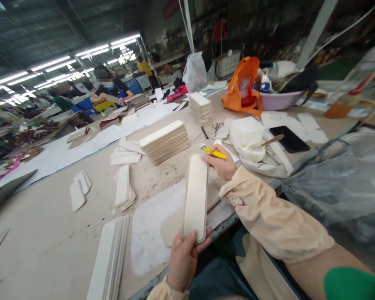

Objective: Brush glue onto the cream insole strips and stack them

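Observation:
A long cream-coloured panel (195, 196) with rounded corners is held tilted over the near edge of the table. My left hand (187, 254) grips its lower end, thumb on the face and fingers behind. At the upper end my right hand (223, 164) is closed around a small brush with a yellow handle (217, 153); its pale bristles point left. Some fingers of that hand also touch the panel's top right corner. Beneath the panel lie a white sheet (150, 227) and another pale panel (170, 227), partly covered.
Stacked panels (167, 143) stand behind, with more pieces (108, 258) at left. To the right are a white tub (248, 137) with a wooden stick, a phone (289, 138), scissors (218, 126), an orange bag (242, 85) and a purple basin (279, 100). A co-worker (108, 89) sits beyond.

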### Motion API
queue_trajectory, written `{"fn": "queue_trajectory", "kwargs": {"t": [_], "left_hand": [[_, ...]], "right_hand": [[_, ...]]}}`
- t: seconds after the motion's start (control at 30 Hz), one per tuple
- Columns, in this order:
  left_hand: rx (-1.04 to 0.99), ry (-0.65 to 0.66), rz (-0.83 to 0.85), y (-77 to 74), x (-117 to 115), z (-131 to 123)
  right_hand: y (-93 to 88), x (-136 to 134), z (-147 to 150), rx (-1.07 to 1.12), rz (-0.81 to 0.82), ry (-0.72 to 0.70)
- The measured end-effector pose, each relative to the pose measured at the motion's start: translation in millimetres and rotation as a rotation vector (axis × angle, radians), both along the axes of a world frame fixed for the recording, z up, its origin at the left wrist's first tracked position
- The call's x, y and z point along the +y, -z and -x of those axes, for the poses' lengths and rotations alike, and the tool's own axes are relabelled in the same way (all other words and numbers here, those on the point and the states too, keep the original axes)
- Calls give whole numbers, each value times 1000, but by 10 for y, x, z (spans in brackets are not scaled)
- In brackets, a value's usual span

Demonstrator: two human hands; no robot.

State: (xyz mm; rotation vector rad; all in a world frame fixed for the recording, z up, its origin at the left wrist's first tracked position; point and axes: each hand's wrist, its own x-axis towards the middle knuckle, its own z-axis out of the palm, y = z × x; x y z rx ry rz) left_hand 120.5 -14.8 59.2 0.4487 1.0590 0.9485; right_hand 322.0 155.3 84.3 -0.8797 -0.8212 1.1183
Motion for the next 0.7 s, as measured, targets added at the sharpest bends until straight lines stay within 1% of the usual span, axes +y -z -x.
{"fn": "queue_trajectory", "kwargs": {"t": [0.1,0.2,0.27,0.33,0.5,0.6,0.7], "left_hand": [[-9,-3,16,62,-11,10],[28,42,13,104,27,27],[61,81,-30,85,78,35],[95,107,-82,34,145,30],[155,76,-129,-88,286,-63],[177,49,-142,-87,290,-127],[226,26,-161,-39,258,-152]], "right_hand": [[-41,-13,22,-16,-18,-3],[-88,-41,48,-26,-39,-9],[-116,-72,65,-38,-58,-25],[-135,-103,81,-50,-79,-40],[-125,-138,102,-81,-91,-79],[-105,-134,95,-124,-107,-63],[-107,-132,80,-121,-104,-44]]}}
